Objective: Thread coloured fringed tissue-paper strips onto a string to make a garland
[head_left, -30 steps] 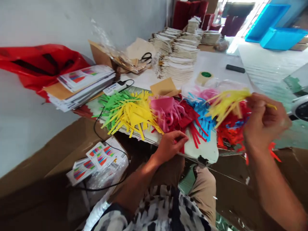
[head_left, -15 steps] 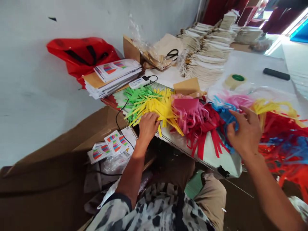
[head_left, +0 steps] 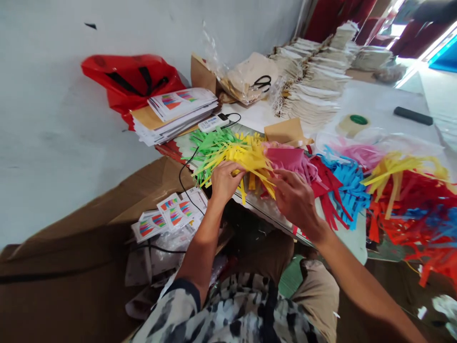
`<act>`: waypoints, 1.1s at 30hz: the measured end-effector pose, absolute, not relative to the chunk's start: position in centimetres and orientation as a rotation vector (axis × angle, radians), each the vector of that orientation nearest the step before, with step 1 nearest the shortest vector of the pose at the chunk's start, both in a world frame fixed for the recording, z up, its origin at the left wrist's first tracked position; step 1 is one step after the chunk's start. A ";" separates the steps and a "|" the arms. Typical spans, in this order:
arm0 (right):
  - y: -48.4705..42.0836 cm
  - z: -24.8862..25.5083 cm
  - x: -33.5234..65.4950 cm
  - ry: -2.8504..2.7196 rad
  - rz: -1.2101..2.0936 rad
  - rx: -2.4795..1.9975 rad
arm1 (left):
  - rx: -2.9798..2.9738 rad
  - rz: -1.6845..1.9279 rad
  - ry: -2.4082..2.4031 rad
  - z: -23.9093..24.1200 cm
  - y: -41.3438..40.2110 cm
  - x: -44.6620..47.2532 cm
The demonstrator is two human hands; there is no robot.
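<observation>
A yellow paper fringe (head_left: 246,159) lies along the table's front edge, its cut strips fanned to both sides. My left hand (head_left: 225,181) pinches its near edge between thumb and fingers. At its right-hand strips, my right hand (head_left: 294,196) has its fingers curled together, the fingertips on the strip ends. Left of it lies a green paper fringe (head_left: 210,143). A pink fringe (head_left: 285,157) is just behind my right hand, partly covered by it. Further right come a red fringe (head_left: 326,183) and a blue fringe (head_left: 352,181).
More red fringe (head_left: 410,200) hangs over the right edge. Behind are a tape roll (head_left: 353,125), a dark bar-shaped object (head_left: 413,116), scissors (head_left: 262,83), stacked cloth bundles (head_left: 314,90), printed sheets (head_left: 178,112) and a red bag (head_left: 135,78). A black cable (head_left: 183,183) hangs at the left.
My right hand has moved left from the blue fringe to the right end of the yellow fringe. My left hand stays on the yellow fringe. The view has shifted slightly.
</observation>
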State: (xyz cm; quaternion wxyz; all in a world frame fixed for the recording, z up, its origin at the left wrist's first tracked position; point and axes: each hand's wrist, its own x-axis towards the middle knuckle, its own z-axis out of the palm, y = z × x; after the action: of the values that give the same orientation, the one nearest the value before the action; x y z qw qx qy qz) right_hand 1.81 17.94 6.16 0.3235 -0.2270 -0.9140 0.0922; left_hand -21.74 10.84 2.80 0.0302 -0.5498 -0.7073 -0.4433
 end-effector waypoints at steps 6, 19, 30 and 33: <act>18.4 6.6 -3.7 -2.444 0.075 -0.577 | -1.725 -1.422 -2.174 5.1 11.2 -22.4; 20.2 7.3 -7.0 -2.460 -0.002 -0.541 | -1.768 -1.590 -1.899 4.7 10.8 -23.4; 20.7 7.0 -6.8 -2.387 0.078 -0.582 | -1.357 -1.924 -2.058 3.9 9.2 -22.8; 20.5 7.0 -6.8 -2.392 0.081 -0.579 | -1.343 -1.935 -2.107 3.7 8.9 -22.8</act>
State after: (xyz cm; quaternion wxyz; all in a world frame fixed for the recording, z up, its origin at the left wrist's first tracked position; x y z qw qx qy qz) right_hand -6.78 20.54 7.04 0.3330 -0.2217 -0.9160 0.0310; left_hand -22.78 8.87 3.65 -0.0095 -0.4248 -0.6667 -0.6123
